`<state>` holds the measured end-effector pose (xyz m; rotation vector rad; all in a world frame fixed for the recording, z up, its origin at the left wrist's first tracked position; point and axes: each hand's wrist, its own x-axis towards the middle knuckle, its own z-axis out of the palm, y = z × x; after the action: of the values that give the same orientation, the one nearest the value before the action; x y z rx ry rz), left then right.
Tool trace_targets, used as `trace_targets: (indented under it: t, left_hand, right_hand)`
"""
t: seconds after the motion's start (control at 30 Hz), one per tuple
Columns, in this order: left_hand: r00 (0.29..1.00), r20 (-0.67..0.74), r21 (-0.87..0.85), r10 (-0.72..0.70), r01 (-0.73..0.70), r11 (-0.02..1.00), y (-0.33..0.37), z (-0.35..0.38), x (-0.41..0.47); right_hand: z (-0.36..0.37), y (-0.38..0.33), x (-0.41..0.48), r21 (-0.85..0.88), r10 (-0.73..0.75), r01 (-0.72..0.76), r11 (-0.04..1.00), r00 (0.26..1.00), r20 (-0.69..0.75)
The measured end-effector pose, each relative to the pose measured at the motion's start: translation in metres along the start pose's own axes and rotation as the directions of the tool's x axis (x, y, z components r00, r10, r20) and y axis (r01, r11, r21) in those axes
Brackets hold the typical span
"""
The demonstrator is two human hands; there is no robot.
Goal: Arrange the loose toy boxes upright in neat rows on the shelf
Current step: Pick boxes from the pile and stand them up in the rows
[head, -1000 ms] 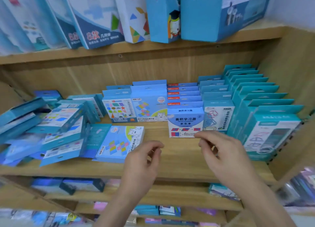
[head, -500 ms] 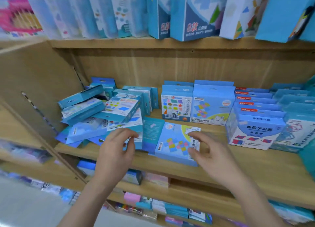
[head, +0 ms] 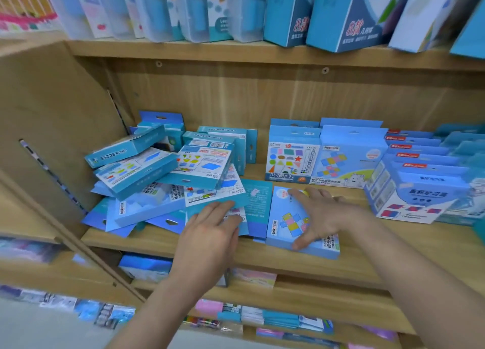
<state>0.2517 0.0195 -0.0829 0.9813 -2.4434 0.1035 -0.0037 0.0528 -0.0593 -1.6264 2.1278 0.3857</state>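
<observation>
Head camera showed the left hand (head: 210, 228) spread flat on a messy pile of blue cardboard toy boxes (head: 157, 175) and the right hand (head: 325, 215) spread on a flat light-blue box (head: 286, 225), on the wooden shelf (head: 367, 249).

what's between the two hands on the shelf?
Head view: a teal box lies flat between the left hand and right hand, beside the light-blue box the right hand rests on.
</observation>
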Motion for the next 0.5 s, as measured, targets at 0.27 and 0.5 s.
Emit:
trace_targets:
  t: [0.27, 0.5]
  left_hand:
    - [0.974, 0.131, -0.131, 0.183, -0.166, 0.977, 0.05, 0.033, -0.008]
    - [0.942, 0.324, -0.321, -0.087, 0.196, 0.927, 0.105, 0.056, 0.008]
  right_hand:
    - [0.033, 0.013, -0.041, 0.004, 0.168, -0.169, 0.986, 0.974, -0.155]
    - [0.056, 0.027, -0.059, 0.277, 0.355, -0.272, 0.922, 0.879, -0.318]
